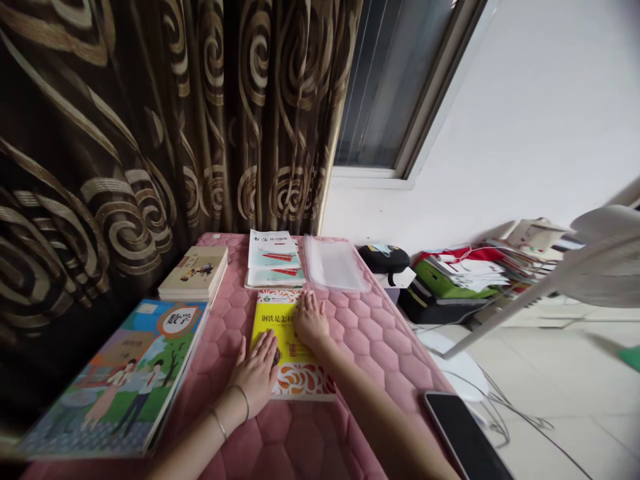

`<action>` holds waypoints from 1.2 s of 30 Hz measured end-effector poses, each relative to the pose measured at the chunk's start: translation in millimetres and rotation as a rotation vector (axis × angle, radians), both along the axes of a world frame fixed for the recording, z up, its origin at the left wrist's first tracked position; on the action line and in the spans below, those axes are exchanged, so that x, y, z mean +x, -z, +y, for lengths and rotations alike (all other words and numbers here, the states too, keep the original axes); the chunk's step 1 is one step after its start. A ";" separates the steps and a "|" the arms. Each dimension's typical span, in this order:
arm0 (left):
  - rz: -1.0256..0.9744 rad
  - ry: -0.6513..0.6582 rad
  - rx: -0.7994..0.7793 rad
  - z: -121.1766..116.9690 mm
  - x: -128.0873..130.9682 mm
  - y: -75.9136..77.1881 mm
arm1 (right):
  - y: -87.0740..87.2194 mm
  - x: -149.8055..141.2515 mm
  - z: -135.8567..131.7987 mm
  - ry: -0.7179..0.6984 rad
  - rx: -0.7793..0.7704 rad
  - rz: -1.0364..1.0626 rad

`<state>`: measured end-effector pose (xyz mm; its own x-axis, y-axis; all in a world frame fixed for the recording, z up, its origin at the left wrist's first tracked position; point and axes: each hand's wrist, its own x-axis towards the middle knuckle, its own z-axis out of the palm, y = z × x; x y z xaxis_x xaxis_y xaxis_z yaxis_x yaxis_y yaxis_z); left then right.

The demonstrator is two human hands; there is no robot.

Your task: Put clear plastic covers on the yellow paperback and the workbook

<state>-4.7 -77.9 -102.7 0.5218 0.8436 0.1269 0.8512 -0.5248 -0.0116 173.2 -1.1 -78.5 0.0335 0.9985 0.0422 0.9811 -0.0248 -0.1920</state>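
A yellow paperback book [287,347] with orange-and-white patterned ends lies closed on the pink quilted tabletop [365,340] in front of me. My left hand [256,370] rests on its lower left side, fingers stretched out over the cover. Higher up, my right hand [311,319] lies flat on the book's right edge, fingers extended and covering part of the title. Neither hand grips anything. Just beyond the book are white booklets [274,257] with a red-and-teal design, and clear plastic covers [335,263] lie to their right.
On the left are a stack of large illustrated textbooks [125,380] and a stack of beige books [194,270]. A black phone [465,433] sits at the right edge. Past it stand a white fan [505,313], loose cables and a black case [383,257]. A dark curtain [200,120] hangs behind.
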 end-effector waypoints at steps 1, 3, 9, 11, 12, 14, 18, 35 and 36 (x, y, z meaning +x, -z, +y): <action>0.006 -0.003 -0.006 0.7 0.5 -1.8 | 1.5 -8.6 -13.1 -0.035 0.007 -0.002; 0.014 -0.008 -0.018 2.5 2.3 -4.7 | 7.2 -20.5 -42.9 -0.179 0.021 0.022; -0.022 -0.015 -0.006 2.7 -0.4 -4.7 | 18.0 6.3 -105.7 -0.159 0.027 0.012; -0.033 -0.052 -0.020 0.7 4.6 -5.1 | 18.7 17.7 -110.5 -0.135 0.018 -0.001; -0.042 -0.092 -0.031 -0.9 11.0 -5.8 | 19.5 20.7 -111.0 -0.131 0.013 -0.008; -0.069 -0.193 -0.063 -5.1 31.6 -7.4 | 22.3 22.3 -110.3 -0.126 0.014 -0.019; -0.138 -0.189 -0.108 -15.5 80.3 -7.4 | 28.2 21.0 -109.6 -0.156 0.012 -0.031; -0.034 -0.122 0.102 -18.2 -7.5 13.5 | 4.7 -27.8 -69.5 -0.406 0.004 0.061; -0.033 -0.119 0.098 -18.0 -6.5 13.3 | 2.9 -27.9 -55.1 -0.421 0.002 0.068</action>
